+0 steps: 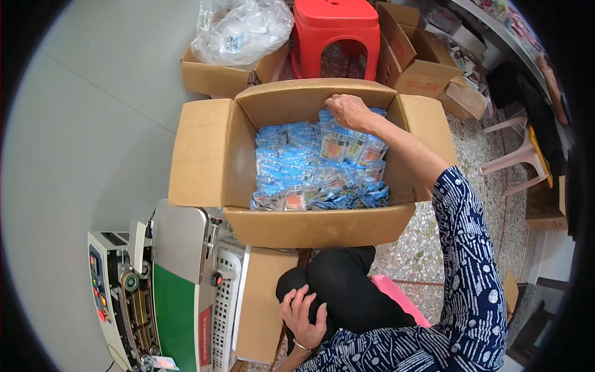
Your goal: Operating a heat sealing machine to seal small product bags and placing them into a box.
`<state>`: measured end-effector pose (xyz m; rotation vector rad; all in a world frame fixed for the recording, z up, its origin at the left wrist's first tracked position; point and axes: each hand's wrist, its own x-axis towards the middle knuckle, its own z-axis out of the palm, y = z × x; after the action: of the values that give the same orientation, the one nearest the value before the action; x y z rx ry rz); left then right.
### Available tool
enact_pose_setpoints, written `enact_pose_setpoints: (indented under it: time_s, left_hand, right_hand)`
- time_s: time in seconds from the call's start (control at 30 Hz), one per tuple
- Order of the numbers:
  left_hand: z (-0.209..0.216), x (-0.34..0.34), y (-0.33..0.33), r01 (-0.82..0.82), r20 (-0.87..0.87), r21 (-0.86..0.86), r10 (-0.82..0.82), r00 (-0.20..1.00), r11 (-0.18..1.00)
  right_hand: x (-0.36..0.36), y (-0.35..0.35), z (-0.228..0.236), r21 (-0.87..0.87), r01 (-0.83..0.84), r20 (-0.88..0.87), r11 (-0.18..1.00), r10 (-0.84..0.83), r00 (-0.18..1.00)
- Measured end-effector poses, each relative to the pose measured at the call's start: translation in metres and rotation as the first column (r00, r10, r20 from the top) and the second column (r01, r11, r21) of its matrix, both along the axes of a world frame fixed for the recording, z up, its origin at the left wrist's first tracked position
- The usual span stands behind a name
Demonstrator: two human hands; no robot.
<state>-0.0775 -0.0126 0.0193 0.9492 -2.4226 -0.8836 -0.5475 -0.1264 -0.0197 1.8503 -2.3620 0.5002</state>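
Note:
A large open cardboard box (316, 228) stands in front of me, its flaps folded outward. Small clear packets with blue-striped tops (288, 164) fill it in rows, some showing orange or green contents. My right hand (350, 113) reaches into the far right part of the box, above the packets and close to the far wall. Its fingers are curled, and whatever they hold, if anything, is hidden from view. On my black-trousered knee rests my left hand (302, 319), fingers spread and holding nothing; a bracelet circles the wrist.
On the left stands a sealing machine (133, 291) with a green belt, beside a white plastic basket (226, 291). Behind the box are a red stool (338, 31), a carton (217, 77) topped by a clear plastic bag (245, 31), and another open carton (427, 71). A pale stool (520, 155) stands right.

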Motion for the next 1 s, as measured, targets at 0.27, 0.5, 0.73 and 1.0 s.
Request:
enact_pose_setpoints:
  time_s: [0.27,0.5,0.73,1.0]
  left_hand:
    - [0.005,-0.003,-0.002,-0.007,0.035,0.074,0.005,0.999,0.997]
    - [0.004,-0.004,-0.002,0.004,0.026,0.038,-0.005,1.000,0.999]
    - [0.002,-0.001,-0.002,-0.002,0.018,0.004,0.002,1.000,1.000]
    - [0.002,-0.004,-0.002,0.003,0.027,-0.003,-0.002,1.000,1.000]
  right_hand:
    - [0.032,-0.001,-0.022,0.148,0.090,-0.435,0.985,-0.017,0.900]
    - [0.030,0.002,-0.018,0.242,0.075,-0.310,0.967,0.003,0.951]
    - [0.032,0.015,-0.019,0.262,-0.094,-0.332,0.961,0.181,0.926]
    - [0.011,0.006,-0.028,0.333,-0.209,0.099,0.919,0.187,0.977]
